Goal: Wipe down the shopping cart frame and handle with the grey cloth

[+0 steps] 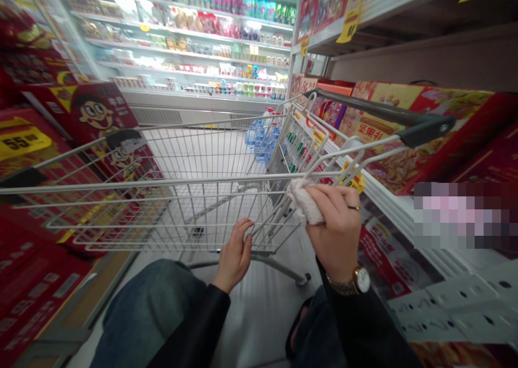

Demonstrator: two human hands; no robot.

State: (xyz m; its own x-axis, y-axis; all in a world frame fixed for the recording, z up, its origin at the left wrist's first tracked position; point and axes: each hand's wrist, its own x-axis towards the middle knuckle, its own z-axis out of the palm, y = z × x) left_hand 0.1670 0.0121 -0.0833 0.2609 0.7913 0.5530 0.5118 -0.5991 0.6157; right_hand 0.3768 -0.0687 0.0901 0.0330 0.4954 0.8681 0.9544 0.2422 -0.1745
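Note:
A wire shopping cart stands side-on in front of me, its handle bar at the right. My right hand is closed around a bunched white cloth, which presses against the upper side wires near the handle end. A ring and a wristwatch are on this hand and wrist. Lower down, my left hand rests at the lower side wires with its fingers curled over them, the thumb beside them. The cloth's far side is hidden by the wires and my fingers.
Red gift boxes fill the shelf close on my right, above a perforated metal upright. Stacked red cartons stand at the left. Behind the cart are bottled water packs and a lit refrigerated display. My knees are bent below.

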